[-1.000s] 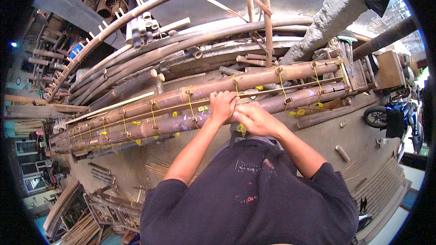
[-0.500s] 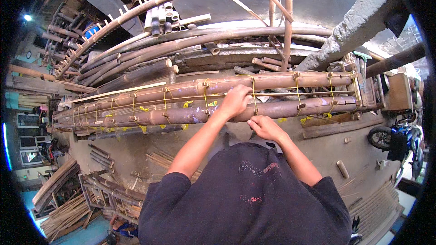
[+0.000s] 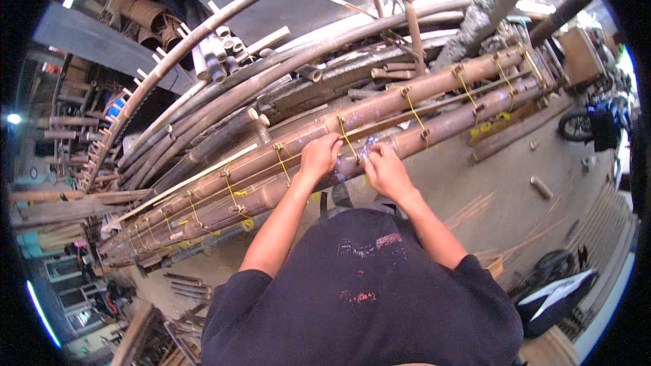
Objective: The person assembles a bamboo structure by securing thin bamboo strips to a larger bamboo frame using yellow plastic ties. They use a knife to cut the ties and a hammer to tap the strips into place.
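Two long brown bamboo poles run side by side in front of me, a far pole [image 3: 380, 107] and a near pole [image 3: 447, 122]. Yellow cord [image 3: 347, 137] is tied across them at intervals, around small pegs. My left hand [image 3: 321, 157] is over the gap between the poles, just left of one cord tie, fingers curled together. My right hand [image 3: 388, 171] rests by the near pole, to the right of that tie, fingers pinched. Whatever the fingertips hold is too small to make out. Blue-purple paint marks speckle the near pole around my hands.
Behind the poles lie stacked bamboo lengths [image 3: 224, 95] under a curved, pegged bamboo rail [image 3: 203, 27]. A concrete post [image 3: 485, 10] slants at the upper right. Farther right stands a blue motorcycle [image 3: 597, 122]. Thin bamboo strips [image 3: 488, 230] lie on the floor.
My view has turned, so the poles now slope up to the right. Both hands have shifted left along the poles to another cord tie. My right hand has come up to the near pole.
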Available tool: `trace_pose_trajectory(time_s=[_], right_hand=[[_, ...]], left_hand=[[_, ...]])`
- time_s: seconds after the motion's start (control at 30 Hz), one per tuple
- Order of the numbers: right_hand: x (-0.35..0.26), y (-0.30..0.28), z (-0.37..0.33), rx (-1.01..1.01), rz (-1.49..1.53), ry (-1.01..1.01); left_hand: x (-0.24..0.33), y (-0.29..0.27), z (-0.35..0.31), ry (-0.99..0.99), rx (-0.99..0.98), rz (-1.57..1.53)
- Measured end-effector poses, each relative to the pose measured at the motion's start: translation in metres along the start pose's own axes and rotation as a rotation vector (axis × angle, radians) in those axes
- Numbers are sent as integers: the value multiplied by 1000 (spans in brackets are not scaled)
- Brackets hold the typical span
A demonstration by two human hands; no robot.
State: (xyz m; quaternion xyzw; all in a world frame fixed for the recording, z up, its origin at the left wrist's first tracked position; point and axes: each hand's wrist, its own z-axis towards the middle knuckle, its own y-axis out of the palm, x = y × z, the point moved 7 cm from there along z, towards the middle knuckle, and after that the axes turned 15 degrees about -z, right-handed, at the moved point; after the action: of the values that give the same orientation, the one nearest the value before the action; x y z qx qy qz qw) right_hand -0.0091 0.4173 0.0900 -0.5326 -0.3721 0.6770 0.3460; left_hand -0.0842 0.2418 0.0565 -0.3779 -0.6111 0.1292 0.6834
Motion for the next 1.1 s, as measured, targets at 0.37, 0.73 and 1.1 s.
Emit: trace_pose_trajectory(time_s=[0.37,0.73,1.1], right_hand=[[-36,-24,77,-18,749,-47],[-35,-31,100,-171,930,-45],[-33,-47,91,-207,914,-82]], left_hand=[[11,3,16,-71,-40,23],[7,7,16,-100,-76,56],[2,6,20,-112,-138,48]])
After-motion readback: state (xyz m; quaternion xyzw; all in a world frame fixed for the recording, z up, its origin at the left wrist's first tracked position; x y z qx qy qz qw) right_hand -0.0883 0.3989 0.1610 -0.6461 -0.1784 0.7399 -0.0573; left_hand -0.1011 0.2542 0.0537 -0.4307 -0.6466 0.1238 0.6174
